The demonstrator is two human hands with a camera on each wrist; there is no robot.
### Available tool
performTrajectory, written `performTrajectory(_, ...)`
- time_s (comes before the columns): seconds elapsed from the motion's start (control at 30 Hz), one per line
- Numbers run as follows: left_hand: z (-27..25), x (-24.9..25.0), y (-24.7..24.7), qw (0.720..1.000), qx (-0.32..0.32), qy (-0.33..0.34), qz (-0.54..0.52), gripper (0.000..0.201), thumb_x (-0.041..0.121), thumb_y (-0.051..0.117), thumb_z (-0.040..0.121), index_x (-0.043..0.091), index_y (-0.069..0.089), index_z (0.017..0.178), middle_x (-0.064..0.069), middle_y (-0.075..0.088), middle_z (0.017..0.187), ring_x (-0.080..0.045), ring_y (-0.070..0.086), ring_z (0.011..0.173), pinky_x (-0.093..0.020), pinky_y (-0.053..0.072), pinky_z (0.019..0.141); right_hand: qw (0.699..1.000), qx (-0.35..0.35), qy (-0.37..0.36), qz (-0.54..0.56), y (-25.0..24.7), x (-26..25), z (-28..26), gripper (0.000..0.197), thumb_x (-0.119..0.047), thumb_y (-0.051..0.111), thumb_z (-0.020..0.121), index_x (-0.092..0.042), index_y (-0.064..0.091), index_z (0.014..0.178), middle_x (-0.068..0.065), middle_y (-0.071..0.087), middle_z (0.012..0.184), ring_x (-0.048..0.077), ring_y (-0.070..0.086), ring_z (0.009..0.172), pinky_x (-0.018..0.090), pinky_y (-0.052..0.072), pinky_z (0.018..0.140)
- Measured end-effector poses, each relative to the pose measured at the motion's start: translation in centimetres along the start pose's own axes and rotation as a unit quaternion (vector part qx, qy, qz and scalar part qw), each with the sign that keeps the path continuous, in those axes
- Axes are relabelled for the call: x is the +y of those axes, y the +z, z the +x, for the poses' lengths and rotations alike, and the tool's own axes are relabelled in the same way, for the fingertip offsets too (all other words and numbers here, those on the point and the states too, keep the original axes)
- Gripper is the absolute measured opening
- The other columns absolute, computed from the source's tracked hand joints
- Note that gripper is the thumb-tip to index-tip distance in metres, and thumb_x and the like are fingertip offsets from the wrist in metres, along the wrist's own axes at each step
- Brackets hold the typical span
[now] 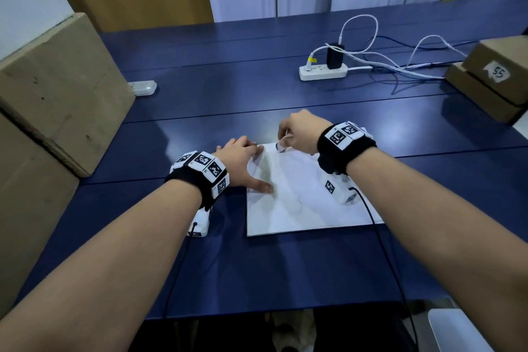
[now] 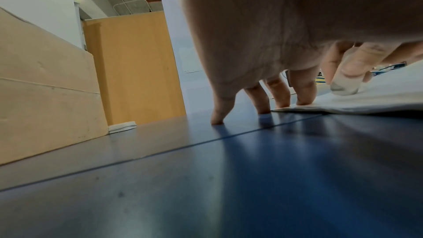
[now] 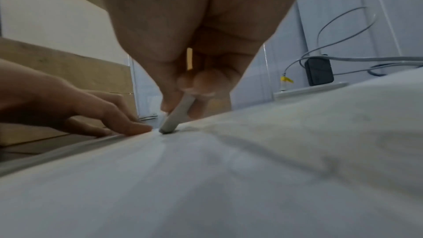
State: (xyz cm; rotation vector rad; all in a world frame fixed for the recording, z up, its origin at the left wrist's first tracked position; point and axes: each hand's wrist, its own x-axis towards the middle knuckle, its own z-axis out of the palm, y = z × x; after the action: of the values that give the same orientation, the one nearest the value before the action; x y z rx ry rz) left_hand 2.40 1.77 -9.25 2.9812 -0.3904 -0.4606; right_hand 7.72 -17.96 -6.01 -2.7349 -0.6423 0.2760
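A white sheet (image 1: 300, 203) lies flat on the blue table (image 1: 217, 71). My left hand (image 1: 245, 163) presses on the sheet's far left corner with straight, spread fingers (image 2: 304, 95); its thumb lies on the sheet's left edge and the outer fingertips touch the table. My right hand (image 1: 284, 140) pinches a short grey stick (image 1: 281, 148) whose tip touches the sheet near its far edge, just right of the left fingertips. The right wrist view shows the stick (image 3: 178, 113) slanting down onto the sheet (image 3: 228, 178), with the left hand (image 3: 91, 108) beside it. What the stick is cannot be told.
Large cardboard boxes (image 1: 57, 88) stand along the table's left side. A white power strip (image 1: 323, 71) with a black charger and loose white cables lies at the back right. Smaller cardboard boxes (image 1: 491, 77) sit at the right edge. A small white device (image 1: 144, 87) lies by the left boxes.
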Motion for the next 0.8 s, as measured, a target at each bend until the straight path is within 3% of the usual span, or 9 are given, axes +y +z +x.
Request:
performTrajectory(0.17,0.0,-0.1,0.1,1.000,0.001,-0.001,-0.009,0.113,0.083,0.070,0.057,0.019,0.041,0.145,0.002,0.038,0.138,-0.023,0.034,0.129,-0.054,0.032,0.111,0.991,-0.122,-0.053,-0.006,-0.1,0.2,-1.4,0.009,-0.024,0.076,0.078,-0.025,0.076,0.087,-0.002,0.072,0.081,0.009,0.060,0.073,0.021,0.043,0.062)
performTrajectory(0.33,-0.1,0.1,0.0,1.000,-0.001,0.000,-0.004,0.108,0.082,0.070,0.058,0.019,0.044,0.142,0.002,0.037,0.139,-0.023,0.034,0.128,-0.055,0.033,0.110,1.000,0.001,-0.003,0.003,0.0,0.2,-0.2,0.011,-0.028,0.071,0.082,-0.022,0.074,0.091,0.002,0.067,0.087,0.022,0.062,0.092,0.032,0.053,0.077)
performTrajectory(0.4,-0.1,0.0,0.1,1.000,-0.001,0.000,-0.005,0.111,0.082,0.070,0.059,0.019,0.042,0.145,0.002,0.037,0.141,-0.023,0.033,0.130,-0.054,0.031,0.110,1.000,-0.018,-0.018,0.003,0.0,0.3,-0.4,0.009,-0.024,0.071,0.083,-0.023,0.075,0.091,0.001,0.069,0.085,0.019,0.060,0.089,0.029,0.051,0.076)
performTrajectory(0.53,0.0,0.0,0.0,1.000,0.001,0.002,-0.007,0.114,0.082,0.070,0.058,0.020,0.038,0.148,0.001,0.037,0.140,-0.024,0.034,0.129,-0.054,0.031,0.111,0.991,-0.129,-0.046,0.005,-0.2,0.6,-1.7,0.009,-0.022,0.074,0.077,-0.024,0.077,0.086,-0.002,0.073,0.079,0.013,0.063,0.076,0.024,0.046,0.065)
performTrajectory(0.6,0.0,0.1,0.0,1.000,0.000,0.000,-0.006,0.113,0.082,0.071,0.058,0.020,0.039,0.147,0.000,0.038,0.139,-0.024,0.035,0.128,-0.054,0.032,0.110,0.994,-0.106,-0.039,0.004,0.0,0.6,-1.5,0.010,-0.025,0.075,0.078,-0.023,0.077,0.088,-0.003,0.073,0.081,0.014,0.063,0.079,0.024,0.046,0.065)
performTrajectory(0.7,0.0,0.1,0.1,1.000,0.000,-0.003,-0.007,0.109,0.082,0.070,0.058,0.019,0.043,0.142,0.001,0.038,0.139,-0.025,0.035,0.128,-0.055,0.032,0.110,1.000,-0.010,-0.004,0.002,0.1,0.6,-0.5,0.012,-0.027,0.070,0.084,-0.020,0.075,0.092,0.001,0.070,0.091,0.019,0.062,0.088,0.027,0.047,0.072)
performTrajectory(0.73,0.0,0.0,0.1,1.000,0.001,-0.003,-0.006,0.109,0.082,0.070,0.058,0.019,0.044,0.142,0.001,0.038,0.139,-0.024,0.034,0.128,-0.055,0.032,0.110,1.000,0.000,-0.002,0.005,0.0,0.7,-0.3,0.011,-0.026,0.069,0.084,-0.021,0.075,0.091,0.002,0.070,0.092,0.019,0.061,0.087,0.028,0.048,0.073)
performTrajectory(0.8,0.0,0.0,0.0,1.000,0.001,-0.002,-0.008,0.112,0.082,0.071,0.058,0.019,0.040,0.146,0.001,0.037,0.140,-0.024,0.034,0.129,-0.055,0.031,0.111,0.998,-0.047,-0.023,0.023,-0.2,0.8,-0.7,0.009,-0.023,0.071,0.080,-0.024,0.077,0.087,-0.001,0.073,0.084,0.014,0.062,0.077,0.025,0.049,0.069)
